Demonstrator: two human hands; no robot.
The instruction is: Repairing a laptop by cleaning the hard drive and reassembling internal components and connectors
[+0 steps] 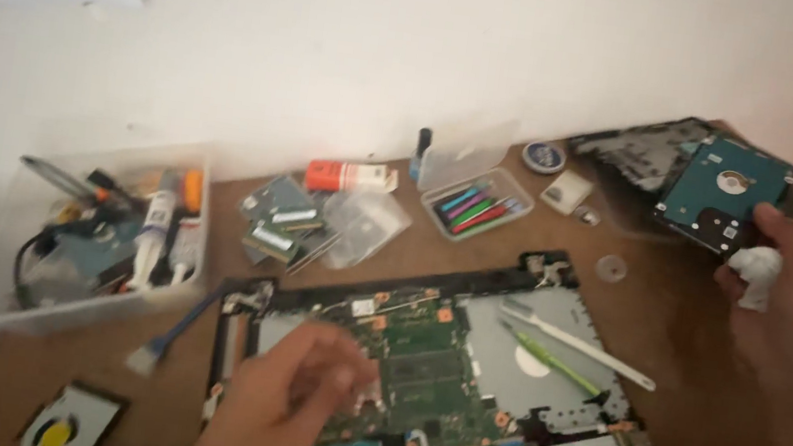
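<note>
Head view looked down on a brown worktop (473, 253) set against a pale wall. Left hand (290, 392) rested on the green circuit board (419, 367) of an opened laptop chassis (460, 362); fingers were loosely curled and blurred, so whether they pinched anything could not be told. Right hand (788, 276) was at the far right, fingers closed around a small white wad (756, 272), cloth or tissue, kind not clear. The wad sat just beside the edge of a teal-topped hard drive (723, 193), which lay on a dark panel (648, 148) at the back right corner.

On the bare metal area of the chassis lay a white spudger-like stick (578, 344) and a green pen-shaped tool (551, 361), side by side, both angled. Behind the chassis: loose memory modules (281, 219), a clear bag (366, 224), an orange-and-white tube (350, 177), and an open clear case of coloured tools (476, 205). A clear plastic bin (102, 237) of tubes and tools stood at the left. A fan with a yellow centre (69, 425) lay at the near left corner. A blue ribbon cable (177, 327) ran from the chassis's left edge.
</note>
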